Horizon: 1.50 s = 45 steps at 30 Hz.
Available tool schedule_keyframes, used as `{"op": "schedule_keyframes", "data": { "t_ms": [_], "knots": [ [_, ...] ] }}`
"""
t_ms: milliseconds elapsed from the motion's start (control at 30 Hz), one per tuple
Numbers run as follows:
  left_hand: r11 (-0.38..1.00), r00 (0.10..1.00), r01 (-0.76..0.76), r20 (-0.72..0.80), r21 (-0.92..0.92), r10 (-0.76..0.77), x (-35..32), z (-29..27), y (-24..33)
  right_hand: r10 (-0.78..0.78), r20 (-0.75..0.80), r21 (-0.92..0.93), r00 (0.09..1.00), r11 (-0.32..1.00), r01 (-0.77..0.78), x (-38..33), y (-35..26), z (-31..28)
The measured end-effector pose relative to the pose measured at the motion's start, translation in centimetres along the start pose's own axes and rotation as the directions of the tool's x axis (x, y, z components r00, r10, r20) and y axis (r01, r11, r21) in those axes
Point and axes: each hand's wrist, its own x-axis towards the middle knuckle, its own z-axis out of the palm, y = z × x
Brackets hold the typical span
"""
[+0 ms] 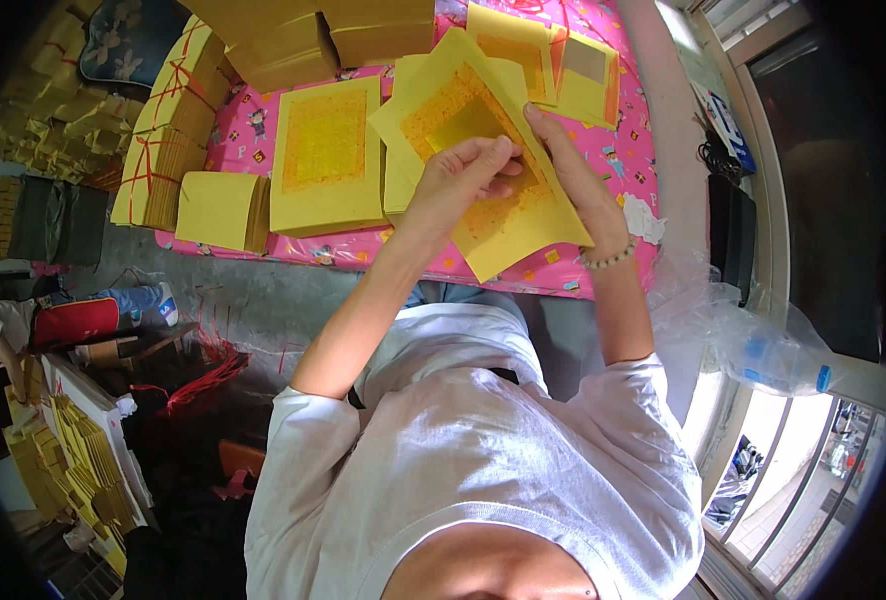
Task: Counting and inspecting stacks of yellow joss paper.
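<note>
1. Upper middle of the frame, the yellow paper [463, 118] is up off the counter [238, 155], tilted; the right hand [578, 185] has its right edge gripped pretty closed.
2. The left hand [463, 175] is over the printed panel, thumb and fingers nearly pinched. Can't tell if that grip has anything.
3. My read: mid-handling, sheet by sheet maybe. Next move calls for a steady right hand and light left fingertips.
4. Counter's got a pink cartoon cover, with red-tied stacks [153, 175] upper left.
5. Barred window [783, 450] lower right, another person [3, 330] far left.
</note>
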Motion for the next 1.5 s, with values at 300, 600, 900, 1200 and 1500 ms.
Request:
{"op": "schedule_keyframes", "data": {
  "t_ms": [300,600,900,1200,1500],
  "knots": [
    [0.931,0.939,-0.343,0.043,0.128,0.340,-1.3,-0.6,-0.8,-0.136,0.120,-0.673,0.983,0.717,0.181,2.4,-2.3,-4.0],
    [0.065,0.526,-0.526,0.264,0.848,0.808,-3.2,-4.3,2.8,0.139,0.169,0.349,0.976,0.917,-0.191,3.1,-2.7,-4.9],
    [0.198,0.414,-0.717,0.180,0.668,0.892,-1.4,-4.3,5.7,0.057,0.313,0.400,0.948,0.897,-0.186,1.4,-4.0,-2.4],
    [0.687,0.707,-0.663,-0.050,0.299,0.705,0.7,-4.8,6.1,-0.545,-0.011,-0.373,0.839,0.780,0.502,2.3,-2.4,-0.8],
    [0.689,0.720,-0.634,-0.057,0.352,0.692,1.2,-4.7,5.6,-0.743,0.044,-0.451,0.668,0.582,0.677,3.2,-0.5,0.2]
  ]
}}
